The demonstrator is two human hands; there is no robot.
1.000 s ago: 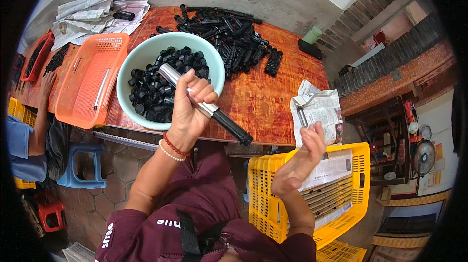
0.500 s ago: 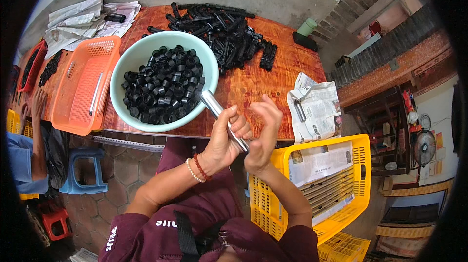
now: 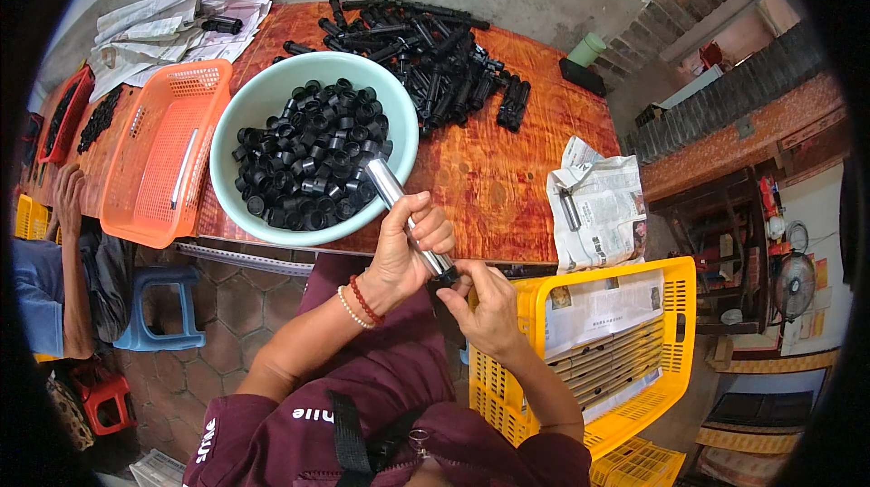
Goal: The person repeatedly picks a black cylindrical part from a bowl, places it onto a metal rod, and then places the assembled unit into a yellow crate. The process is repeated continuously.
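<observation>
A shiny metal tube [image 3: 387,184] slants above the table's front edge, its upper end over the rim of a pale green bowl [image 3: 221,170]. My left hand [image 3: 405,251] is wrapped around its middle. At the lower end sits a black cap [image 3: 445,279]. My right hand [image 3: 490,308] pinches that cap between thumb and fingers, which partly cover it. Many short black caps [image 3: 313,156] fill the bowl.
Black ribbed tubular parts [image 3: 444,66] lie heaped behind the bowl. An orange basket [image 3: 149,206] stands left, newspaper [image 3: 594,215] right. Below, a yellow crate [image 3: 686,324] holds metal tubes. Another person's hand [image 3: 68,202] rests at the table's far left.
My right hand has gone from fingers raised and palm against the tube's lower end to pinching the black cap there. My left hand keeps its grip on the tube.
</observation>
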